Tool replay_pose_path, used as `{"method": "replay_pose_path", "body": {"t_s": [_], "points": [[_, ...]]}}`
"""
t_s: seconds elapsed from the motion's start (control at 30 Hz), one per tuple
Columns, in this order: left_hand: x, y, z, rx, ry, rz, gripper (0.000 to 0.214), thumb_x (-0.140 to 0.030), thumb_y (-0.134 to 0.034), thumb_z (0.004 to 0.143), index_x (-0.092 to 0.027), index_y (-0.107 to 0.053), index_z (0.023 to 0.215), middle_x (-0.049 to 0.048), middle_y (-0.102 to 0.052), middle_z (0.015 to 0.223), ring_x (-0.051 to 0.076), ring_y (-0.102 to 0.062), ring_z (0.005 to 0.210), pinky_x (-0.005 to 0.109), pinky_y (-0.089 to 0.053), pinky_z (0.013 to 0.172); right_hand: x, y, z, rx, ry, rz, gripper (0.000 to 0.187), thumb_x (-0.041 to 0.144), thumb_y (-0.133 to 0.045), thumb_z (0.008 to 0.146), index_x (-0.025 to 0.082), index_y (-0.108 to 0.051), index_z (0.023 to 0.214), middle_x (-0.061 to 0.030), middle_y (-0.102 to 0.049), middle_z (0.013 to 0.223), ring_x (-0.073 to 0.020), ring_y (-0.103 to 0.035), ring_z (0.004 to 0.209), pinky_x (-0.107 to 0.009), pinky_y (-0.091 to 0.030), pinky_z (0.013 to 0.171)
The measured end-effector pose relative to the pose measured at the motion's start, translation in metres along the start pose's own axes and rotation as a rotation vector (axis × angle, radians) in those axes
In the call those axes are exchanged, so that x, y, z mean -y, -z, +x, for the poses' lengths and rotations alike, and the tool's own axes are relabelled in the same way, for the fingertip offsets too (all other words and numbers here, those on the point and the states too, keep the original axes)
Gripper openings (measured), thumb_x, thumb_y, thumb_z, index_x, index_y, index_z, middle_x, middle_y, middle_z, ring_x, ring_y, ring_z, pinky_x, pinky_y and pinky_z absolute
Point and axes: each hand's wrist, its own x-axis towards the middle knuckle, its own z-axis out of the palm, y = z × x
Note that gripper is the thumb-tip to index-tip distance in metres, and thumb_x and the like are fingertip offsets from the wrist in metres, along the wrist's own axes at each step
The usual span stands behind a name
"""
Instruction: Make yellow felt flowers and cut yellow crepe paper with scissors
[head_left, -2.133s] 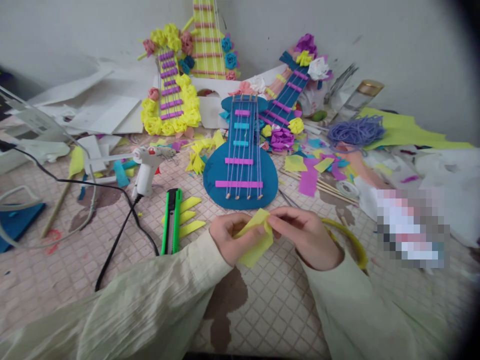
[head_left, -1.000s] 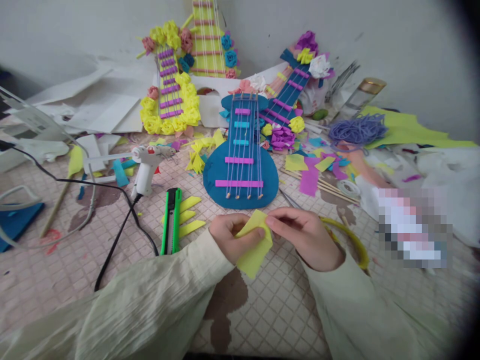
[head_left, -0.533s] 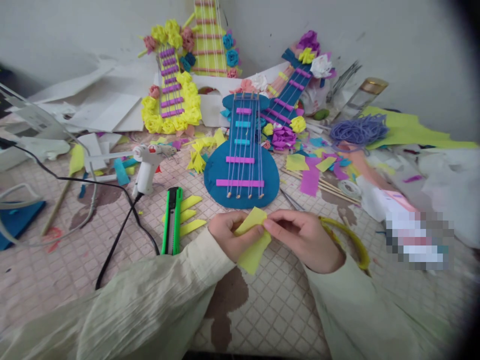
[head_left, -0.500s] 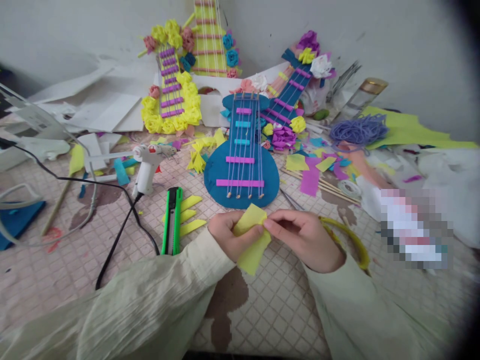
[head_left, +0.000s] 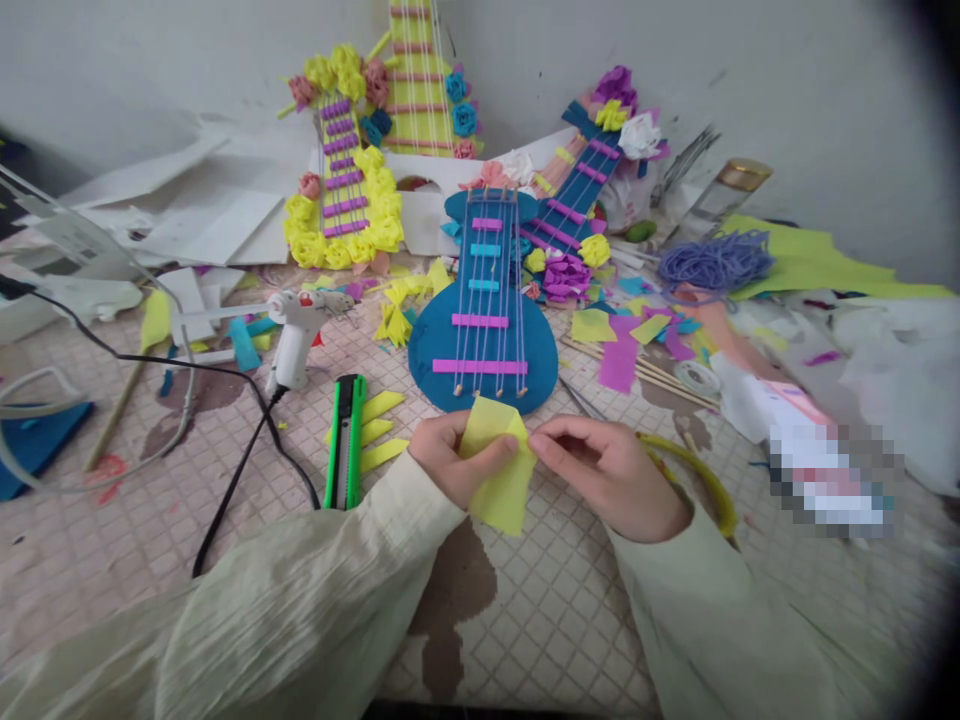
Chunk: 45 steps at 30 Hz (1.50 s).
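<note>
A piece of yellow crepe paper [head_left: 496, 495] is gripped between the thumb and fingers of my left hand [head_left: 454, 462], in front of the blue paper guitar. My right hand [head_left: 611, 475] is closed in a pinch at the paper's right edge, where a corner looks folded. Just beyond both hands lies the blue guitar [head_left: 429, 345], with purple and light-blue bars under strung cords. Left of my left hand are a green box cutter [head_left: 332, 440] and several yellow paper strips [head_left: 384, 452]. Scissors [head_left: 581, 398], partly hidden, lie beyond my right hand.
A white hot glue gun [head_left: 292, 345] stands at the left, its black cord [head_left: 232, 490] running across the table. Flower-trimmed paper guitars [head_left: 343, 180] lean at the back. Purple yarn [head_left: 716, 262], wooden sticks [head_left: 652, 375], paper scraps and a yellow ring-like band [head_left: 716, 490] are at the right.
The yellow paper has turned slightly more upright and moved a little left with my left hand. At its right edge, a fold now shows near my right fingertips.
</note>
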Motion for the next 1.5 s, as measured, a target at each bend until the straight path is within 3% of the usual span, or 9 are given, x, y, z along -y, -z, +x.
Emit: {"method": "replay_pose_path", "body": {"t_s": [0.47, 0.7, 1.07, 1.3, 1.5], "points": [[0.0011, -0.0013, -0.0004, 0.052, 0.025, -0.082, 0.027, -0.036, -0.062, 0.063, -0.01, -0.064, 0.071, 0.0015, -0.058, 0.057, 0.01, -0.049, 0.05, 0.02, -0.037, 0.045, 0.0039, -0.0012, -0.0003, 0.025, 0.007, 0.0, 0.016, 0.03, -0.056, 0.074, 0.016, -0.058, 0.065, -0.0002, -0.056, 0.06, -0.0109, -0.049, 0.055, -0.022, -0.042, 0.051], [0.0025, -0.0012, 0.0025, 0.047, 0.027, -0.203, 0.028, -0.04, -0.057, 0.066, -0.012, -0.059, 0.062, -0.0029, -0.046, 0.049, 0.007, -0.039, 0.045, 0.02, -0.03, 0.042, 0.0002, 0.0018, 0.0004, 0.056, -0.059, 0.111, 0.019, 0.034, -0.055, 0.074, 0.017, -0.058, 0.066, -0.0005, -0.056, 0.063, -0.0118, -0.05, 0.058, -0.023, -0.042, 0.053], [0.0017, -0.0009, 0.0004, 0.07, -0.012, -0.127, 0.031, -0.039, -0.055, 0.068, -0.014, -0.049, 0.05, -0.0057, -0.034, 0.043, 0.006, -0.03, 0.041, 0.02, -0.021, 0.039, -0.0012, 0.0, -0.0002, 0.078, -0.102, 0.174, 0.016, 0.029, -0.057, 0.072, 0.017, -0.057, 0.063, 0.0027, -0.05, 0.057, -0.0087, -0.045, 0.052, -0.021, -0.037, 0.048], [0.0034, -0.0039, -0.0011, 0.125, 0.025, -0.122, 0.031, -0.04, -0.061, 0.062, -0.011, -0.064, 0.071, 0.0021, -0.058, 0.058, 0.011, -0.049, 0.052, 0.021, -0.039, 0.046, 0.0011, 0.0004, 0.0013, 0.079, -0.09, 0.161, 0.017, 0.029, -0.057, 0.071, 0.016, -0.056, 0.061, 0.0023, -0.048, 0.057, -0.0092, -0.044, 0.052, -0.022, -0.037, 0.048], [0.0032, -0.0034, -0.0017, 0.127, 0.025, -0.088, 0.032, -0.041, -0.06, 0.063, -0.009, -0.064, 0.071, 0.0036, -0.058, 0.057, 0.011, -0.049, 0.049, 0.022, -0.039, 0.045, -0.0011, 0.0009, 0.0008, 0.056, -0.098, 0.127, 0.019, 0.033, -0.057, 0.071, 0.017, -0.057, 0.062, 0.0017, -0.05, 0.057, -0.0099, -0.045, 0.051, -0.022, -0.037, 0.046]]}}
